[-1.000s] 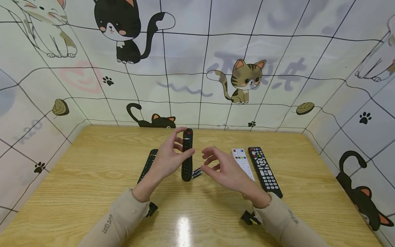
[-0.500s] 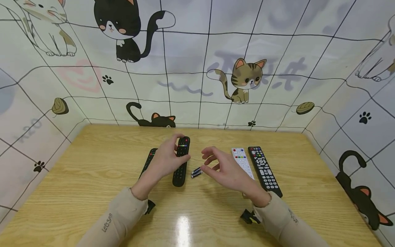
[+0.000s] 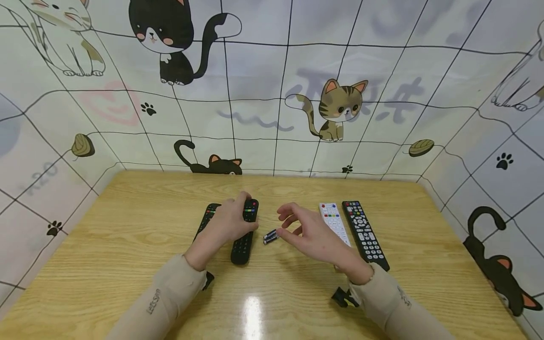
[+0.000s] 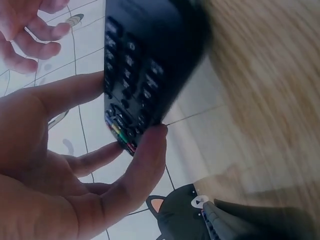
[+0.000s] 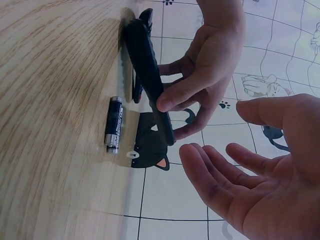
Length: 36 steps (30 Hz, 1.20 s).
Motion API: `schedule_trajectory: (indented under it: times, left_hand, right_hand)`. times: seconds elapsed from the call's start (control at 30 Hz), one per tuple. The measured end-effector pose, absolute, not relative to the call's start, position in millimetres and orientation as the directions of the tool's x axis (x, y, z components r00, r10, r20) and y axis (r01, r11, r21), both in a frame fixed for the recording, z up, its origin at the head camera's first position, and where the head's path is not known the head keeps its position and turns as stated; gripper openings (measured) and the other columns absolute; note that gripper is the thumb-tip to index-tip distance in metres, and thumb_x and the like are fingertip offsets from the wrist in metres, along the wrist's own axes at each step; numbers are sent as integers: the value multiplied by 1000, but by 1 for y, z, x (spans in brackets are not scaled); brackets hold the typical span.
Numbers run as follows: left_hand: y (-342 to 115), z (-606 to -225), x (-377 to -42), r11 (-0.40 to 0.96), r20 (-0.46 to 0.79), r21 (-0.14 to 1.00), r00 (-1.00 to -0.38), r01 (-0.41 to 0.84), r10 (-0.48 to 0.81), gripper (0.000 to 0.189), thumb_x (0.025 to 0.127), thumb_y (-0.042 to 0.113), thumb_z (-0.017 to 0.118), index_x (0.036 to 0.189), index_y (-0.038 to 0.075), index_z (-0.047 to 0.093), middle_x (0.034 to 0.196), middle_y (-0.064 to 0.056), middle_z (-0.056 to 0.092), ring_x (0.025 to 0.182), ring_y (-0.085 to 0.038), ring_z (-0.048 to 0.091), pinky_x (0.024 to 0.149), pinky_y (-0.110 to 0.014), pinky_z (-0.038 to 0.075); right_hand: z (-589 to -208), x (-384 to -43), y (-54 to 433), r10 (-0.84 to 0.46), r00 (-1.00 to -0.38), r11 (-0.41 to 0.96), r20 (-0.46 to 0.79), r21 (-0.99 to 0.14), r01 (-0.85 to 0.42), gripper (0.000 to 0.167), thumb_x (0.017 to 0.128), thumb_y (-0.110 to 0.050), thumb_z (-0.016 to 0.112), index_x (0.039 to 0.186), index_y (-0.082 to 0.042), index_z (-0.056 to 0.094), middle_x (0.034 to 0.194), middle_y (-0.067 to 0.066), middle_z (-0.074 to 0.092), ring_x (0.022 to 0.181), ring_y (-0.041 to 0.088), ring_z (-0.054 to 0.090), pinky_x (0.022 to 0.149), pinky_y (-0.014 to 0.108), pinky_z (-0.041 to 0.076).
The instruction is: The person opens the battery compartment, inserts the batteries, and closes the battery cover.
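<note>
My left hand grips a slim black remote control by its long edges, thumb on one side and fingers on the other. In the left wrist view its number keys and coloured buttons face the camera. The right wrist view shows this remote tilted, its near end close over the table. Two small dark batteries lie side by side to its right. Over the table beside them hovers my right hand, fingers loosely bent with nothing between them; its thumb tip overlaps the batteries in the head view.
Another black remote lies partly hidden behind my left hand. To the right are a white remote, partly covered by my right hand, and a larger black remote. A cat-print backdrop walls the wooden table.
The left hand has brought the black remote down and to the left, away from the batteries and toward the table. My right hand has stayed in place.
</note>
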<state>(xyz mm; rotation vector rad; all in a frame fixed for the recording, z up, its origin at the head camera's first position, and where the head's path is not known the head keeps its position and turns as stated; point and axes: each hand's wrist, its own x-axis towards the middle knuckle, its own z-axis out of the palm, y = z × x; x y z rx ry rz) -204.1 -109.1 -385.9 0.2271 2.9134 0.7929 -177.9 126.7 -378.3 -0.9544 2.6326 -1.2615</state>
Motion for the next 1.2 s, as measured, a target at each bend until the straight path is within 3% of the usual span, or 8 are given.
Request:
schedule_trajectory:
  times: [0.23, 0.53, 0.97, 1.2]
  left_hand:
    - [-110, -389, -211, 877, -116, 467, -976, 108, 182, 69, 86, 30, 84, 139, 5, 48, 107, -22, 65, 88, -32, 64, 74, -45, 55]
    - [-110, -392, -218, 911, -202, 401, -961, 93, 187, 76, 84, 31, 86, 141, -1, 48, 103, -20, 65, 82, -28, 64, 70, -39, 56]
    - [-110, -394, -216, 930, -222, 357, -959, 91, 179, 69, 81, 33, 89, 132, -2, 57, 97, -17, 65, 80, -26, 64, 66, -36, 56]
    - [-110, -397, -215, 928, -193, 358, -964, 104, 183, 71, 81, 36, 89, 132, -3, 57, 101, -17, 66, 84, -28, 64, 69, -38, 57]
  right_hand:
    - [-378, -177, 127, -572, -800, 478, 180, -720, -504, 34, 102, -23, 68, 131, -7, 58, 116, 6, 65, 100, 18, 66, 77, 32, 57]
    - [-380, -178, 126, -581, -795, 474, 174, -722, -504, 31, 102, -20, 68, 128, -7, 60, 115, 5, 65, 99, 17, 65, 77, 31, 57]
    - [-381, -177, 126, -590, -789, 482, 168, -711, -512, 30, 102, -21, 68, 128, -7, 61, 115, 4, 65, 99, 16, 65, 78, 32, 56]
    - [-380, -177, 126, -589, -792, 486, 161, -713, -506, 29, 101, -19, 69, 127, -7, 61, 114, 3, 64, 99, 15, 65, 78, 32, 56]
